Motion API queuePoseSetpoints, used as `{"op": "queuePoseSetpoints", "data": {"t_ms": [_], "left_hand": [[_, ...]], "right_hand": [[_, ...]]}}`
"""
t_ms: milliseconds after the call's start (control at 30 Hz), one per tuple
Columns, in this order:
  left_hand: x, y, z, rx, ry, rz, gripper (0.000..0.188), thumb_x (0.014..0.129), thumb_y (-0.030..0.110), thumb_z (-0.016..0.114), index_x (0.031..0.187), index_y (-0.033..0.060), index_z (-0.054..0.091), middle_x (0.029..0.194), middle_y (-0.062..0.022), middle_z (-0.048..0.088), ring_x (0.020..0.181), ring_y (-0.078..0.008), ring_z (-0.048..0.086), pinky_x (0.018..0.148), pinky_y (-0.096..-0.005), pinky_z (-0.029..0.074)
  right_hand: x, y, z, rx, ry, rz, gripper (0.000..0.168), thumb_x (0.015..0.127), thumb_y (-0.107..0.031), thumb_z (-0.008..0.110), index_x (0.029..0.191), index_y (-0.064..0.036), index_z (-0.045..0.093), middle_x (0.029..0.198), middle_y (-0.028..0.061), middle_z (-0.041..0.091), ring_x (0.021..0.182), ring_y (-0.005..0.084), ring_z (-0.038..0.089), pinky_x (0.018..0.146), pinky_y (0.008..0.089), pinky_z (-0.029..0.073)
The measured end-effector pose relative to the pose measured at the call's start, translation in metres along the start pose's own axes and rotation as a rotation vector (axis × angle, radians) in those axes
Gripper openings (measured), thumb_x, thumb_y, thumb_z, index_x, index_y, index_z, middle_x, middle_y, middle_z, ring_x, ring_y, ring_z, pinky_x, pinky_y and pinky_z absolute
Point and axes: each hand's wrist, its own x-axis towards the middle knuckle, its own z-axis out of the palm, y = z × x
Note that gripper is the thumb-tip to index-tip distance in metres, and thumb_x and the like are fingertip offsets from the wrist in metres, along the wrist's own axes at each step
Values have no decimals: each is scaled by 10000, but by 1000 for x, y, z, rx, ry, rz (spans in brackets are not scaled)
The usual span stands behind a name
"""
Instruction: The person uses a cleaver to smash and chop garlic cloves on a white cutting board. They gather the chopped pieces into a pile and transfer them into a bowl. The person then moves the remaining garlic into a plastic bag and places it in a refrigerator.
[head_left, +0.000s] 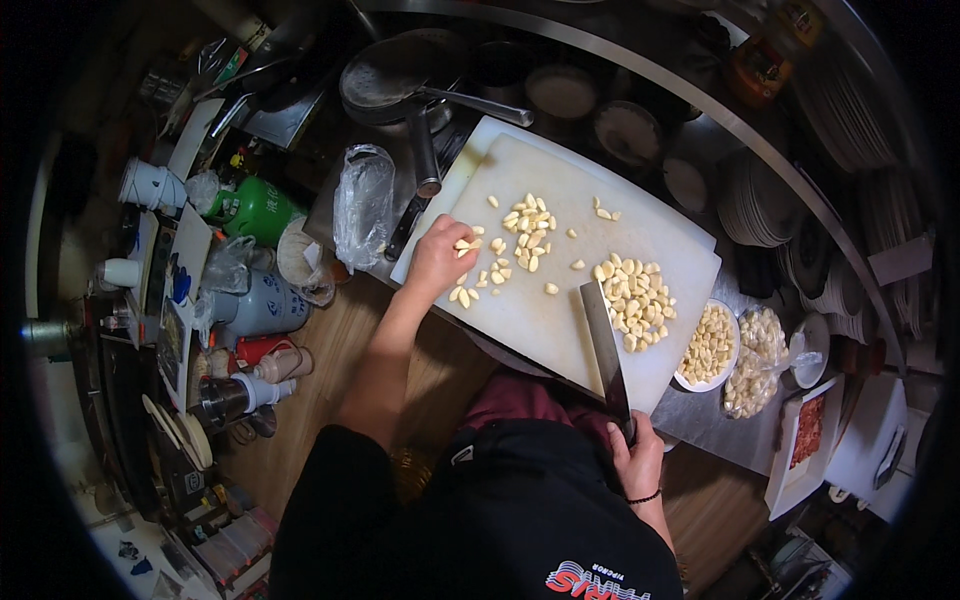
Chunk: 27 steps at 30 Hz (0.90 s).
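Observation:
My right hand (640, 450) grips the handle of a kitchen cleaver (606, 345), its blade upright on edge or nearly so against the white cutting board (540, 322). Just right of the blade lies a heap of peeled garlic cloves (637, 296), some with their ends apparently trimmed. At the board's left side my left hand (444, 253) has its fingers curled around a few cloves (466, 246). Looser cloves (531, 221) lie scattered beside that hand, and a few single ones dot the middle of the board.
Right of the board stand a white bowl of cloves (707, 341), a plastic bag of cloves (756, 360) and a white tray of raw meat (808, 431). Pans (397, 75) and a plastic bag (364, 206) sit at the left. Stacked plates (757, 199) line a shelf behind.

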Motion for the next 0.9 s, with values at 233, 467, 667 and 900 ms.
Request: {"op": "queuePoseSetpoints", "data": {"t_ms": [233,467,667,900], "left_hand": [[2,10,-11,18,-112,-51,171,803,78,766,938,41,668,926,-134,632,816,-346,657,723,-406,536],[-10,12,-8,25,-144,-3,183,832,51,730,979,48,622,928,-145,639,843,-372,649,723,-416,531],[-15,5,-8,-21,-43,40,170,820,23,733,964,38,643,945,-141,635,856,-356,647,739,-404,532],[-49,103,74,-236,-184,127,253,807,55,772,1033,49,659,1026,-128,643,903,-369,646,812,-434,546]], "right_hand": [[14,-27,6,111,-151,-38,320,943,-248,774,1125,-10,661,772,171,658,670,309,625,632,387,513],[22,-4,27,319,-69,16,305,963,-245,763,1095,6,650,706,74,591,637,152,510,644,326,493],[26,-7,17,417,-65,123,248,994,-221,736,1070,-3,644,698,-22,569,583,73,486,541,268,423],[25,-1,23,436,-29,114,234,997,-215,730,1060,-9,637,690,-32,555,563,54,487,513,256,409]]}}
